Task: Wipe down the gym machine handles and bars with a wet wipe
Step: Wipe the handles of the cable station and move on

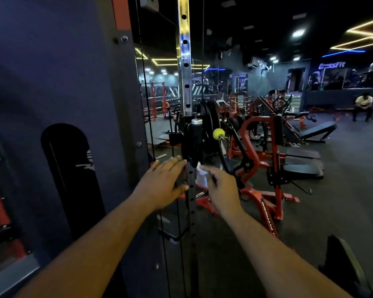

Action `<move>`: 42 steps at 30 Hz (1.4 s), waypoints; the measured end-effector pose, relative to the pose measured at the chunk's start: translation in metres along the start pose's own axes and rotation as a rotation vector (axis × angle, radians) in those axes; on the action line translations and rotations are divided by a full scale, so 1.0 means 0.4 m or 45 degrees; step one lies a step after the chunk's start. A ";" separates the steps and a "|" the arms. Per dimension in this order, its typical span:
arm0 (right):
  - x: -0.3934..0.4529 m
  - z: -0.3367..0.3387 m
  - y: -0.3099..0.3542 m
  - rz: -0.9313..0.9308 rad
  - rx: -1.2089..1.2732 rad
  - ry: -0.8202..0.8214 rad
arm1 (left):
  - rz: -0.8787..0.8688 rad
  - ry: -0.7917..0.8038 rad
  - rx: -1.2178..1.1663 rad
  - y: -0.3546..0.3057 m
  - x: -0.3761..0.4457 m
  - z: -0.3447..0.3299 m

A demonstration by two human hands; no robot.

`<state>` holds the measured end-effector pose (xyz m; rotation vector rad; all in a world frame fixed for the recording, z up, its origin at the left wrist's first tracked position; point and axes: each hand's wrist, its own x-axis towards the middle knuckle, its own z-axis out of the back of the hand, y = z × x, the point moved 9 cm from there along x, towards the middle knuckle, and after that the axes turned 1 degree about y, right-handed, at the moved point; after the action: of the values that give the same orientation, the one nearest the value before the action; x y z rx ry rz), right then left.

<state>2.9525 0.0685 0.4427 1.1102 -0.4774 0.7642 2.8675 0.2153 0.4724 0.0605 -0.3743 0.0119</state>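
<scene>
The head camera looks down at two bare arms reaching toward a tall metal post with a row of holes in it. The post is part of a cable machine.

The left hand is flat, with its fingers straight. It lies against the left side of the post, and the thumb tip touches the post lower down. It is not gripping anything.

The right hand is just on the other side of the post. Its fingers are curled and they pinch a white wet wipe. The wipe is bunched up and sits right against the right side of the post, just under a black sliding pulley block. The two hands are close together, with only the post between them.

A round yellow knob sticks out near the pulley block. Behind it stand red gym machines on a dark floor. Far off on the right, a person sits on a bench.
</scene>
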 end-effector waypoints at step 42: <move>0.252 -0.104 -0.171 -0.247 0.606 -0.373 | -0.477 -0.194 -0.277 0.090 0.410 0.026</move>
<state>3.0693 0.1216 0.4536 1.7014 -0.4339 0.5571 3.0155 0.2508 0.5443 -0.0849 -0.5101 -0.4050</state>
